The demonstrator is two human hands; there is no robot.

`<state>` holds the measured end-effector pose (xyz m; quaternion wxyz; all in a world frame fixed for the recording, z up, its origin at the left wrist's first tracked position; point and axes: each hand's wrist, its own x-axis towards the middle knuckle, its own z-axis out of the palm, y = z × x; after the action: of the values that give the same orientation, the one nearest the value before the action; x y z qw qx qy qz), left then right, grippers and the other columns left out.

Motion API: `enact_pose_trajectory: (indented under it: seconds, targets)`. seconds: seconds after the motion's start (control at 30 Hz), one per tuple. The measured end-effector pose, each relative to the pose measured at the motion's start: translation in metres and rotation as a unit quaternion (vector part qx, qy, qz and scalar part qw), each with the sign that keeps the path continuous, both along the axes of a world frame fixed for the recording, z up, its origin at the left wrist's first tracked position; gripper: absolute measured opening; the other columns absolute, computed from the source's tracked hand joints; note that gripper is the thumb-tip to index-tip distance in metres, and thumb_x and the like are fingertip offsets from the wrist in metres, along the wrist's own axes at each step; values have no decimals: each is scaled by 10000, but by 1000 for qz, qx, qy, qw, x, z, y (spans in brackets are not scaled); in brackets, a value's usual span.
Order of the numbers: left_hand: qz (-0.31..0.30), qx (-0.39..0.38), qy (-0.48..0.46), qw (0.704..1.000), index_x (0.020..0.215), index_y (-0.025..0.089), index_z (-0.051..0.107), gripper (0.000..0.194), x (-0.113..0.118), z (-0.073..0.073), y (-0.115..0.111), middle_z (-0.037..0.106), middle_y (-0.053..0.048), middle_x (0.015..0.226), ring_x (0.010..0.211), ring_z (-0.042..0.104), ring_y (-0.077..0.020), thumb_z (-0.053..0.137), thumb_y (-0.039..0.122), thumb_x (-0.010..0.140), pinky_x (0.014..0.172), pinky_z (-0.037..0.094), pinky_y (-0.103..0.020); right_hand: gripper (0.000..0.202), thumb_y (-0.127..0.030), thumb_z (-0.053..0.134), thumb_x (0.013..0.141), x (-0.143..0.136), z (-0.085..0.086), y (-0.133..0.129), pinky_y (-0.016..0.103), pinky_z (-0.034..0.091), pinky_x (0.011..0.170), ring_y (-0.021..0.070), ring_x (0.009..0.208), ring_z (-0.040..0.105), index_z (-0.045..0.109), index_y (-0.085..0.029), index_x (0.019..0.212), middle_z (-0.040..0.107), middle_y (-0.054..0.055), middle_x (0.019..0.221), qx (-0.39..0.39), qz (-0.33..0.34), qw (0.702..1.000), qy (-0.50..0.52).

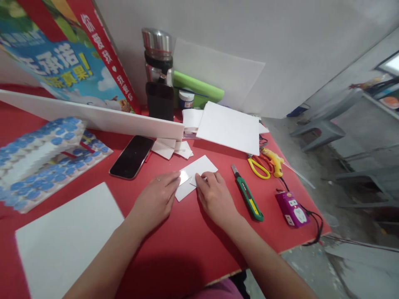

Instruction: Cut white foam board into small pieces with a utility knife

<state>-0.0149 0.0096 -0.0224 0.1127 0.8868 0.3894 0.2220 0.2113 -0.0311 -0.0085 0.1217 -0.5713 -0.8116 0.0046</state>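
Observation:
A small white foam-board rectangle [199, 170] lies on the red table [187, 245] in front of me. My left hand [157, 199] rests on its left end, fingertips pressing a smaller white piece [183, 177] lying on it. My right hand [215, 197] pinches another small white piece [193, 181] against the rectangle's near edge. Whether either piece is lifted off the board cannot be told.
A green utility knife [247, 194], yellow scissors [258, 166], a yellow glue gun [274, 161] and a purple power strip [291, 208] lie to the right. A black phone [131, 157], white boards [229, 126], offcuts [173, 148], a blue-dotted model [40, 158] and a flask [158, 74] surround.

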Motion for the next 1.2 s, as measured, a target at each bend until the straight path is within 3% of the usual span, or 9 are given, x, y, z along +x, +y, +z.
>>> enact_pose_trajectory:
  seconds: [0.3, 0.53, 0.7, 0.8, 1.03, 1.2]
  targets:
    - [-1, 7, -6, 1000, 1332, 119, 704, 412, 0, -3, 1, 714, -180, 1390, 1225, 702, -339, 433, 136, 1023, 1014, 607, -508, 386, -97, 492, 1046, 0, 3, 3, 460, 532, 891, 310, 997, 546, 642, -97, 1402, 659, 182, 1136, -10, -4, 1000, 5]
    - [-1, -8, -21, 1000, 1342, 134, 703, 403, -2, -2, 1, 713, -163, 1407, 1243, 705, -321, 417, 163, 1060, 1021, 616, -483, 339, -156, 595, 1013, 4, 13, 4, 458, 523, 963, 312, 1070, 561, 652, -112, 1344, 664, 153, 1163, -30, -14, 996, 86]
    - [53, -25, -59, 997, 1339, 172, 705, 363, 0, -6, -2, 731, -138, 1387, 1186, 744, -287, 447, 248, 1094, 965, 642, -420, 251, -195, 607, 998, -10, 19, -1, 424, 519, 904, 292, 1014, 576, 681, -160, 1235, 650, 126, 1117, -72, -15, 993, 96]
    - [92, -18, -116, 989, 1330, 192, 710, 324, 3, -1, -4, 712, -126, 1419, 1238, 722, -277, 509, 266, 1088, 1023, 621, -416, 226, -204, 606, 997, -22, 21, 1, 415, 513, 886, 293, 1013, 582, 687, -148, 1200, 641, 134, 1115, -97, -15, 991, 88]
    - [239, 51, -263, 933, 1270, 220, 738, 258, 5, 21, -1, 710, -100, 1379, 1298, 672, -278, 662, 280, 1031, 1146, 546, -473, 185, -296, 607, 1039, -51, 30, 20, 409, 503, 850, 294, 960, 589, 683, -142, 1107, 631, 127, 1050, -128, -34, 988, 74]
    - [245, 35, -272, 930, 1234, 215, 749, 231, 3, 17, 0, 708, -102, 1371, 1292, 676, -275, 679, 278, 1023, 1125, 562, -464, 286, -417, 667, 1033, -54, 25, 22, 420, 536, 839, 299, 954, 622, 697, -139, 1090, 650, 146, 1083, -136, -23, 985, 102]
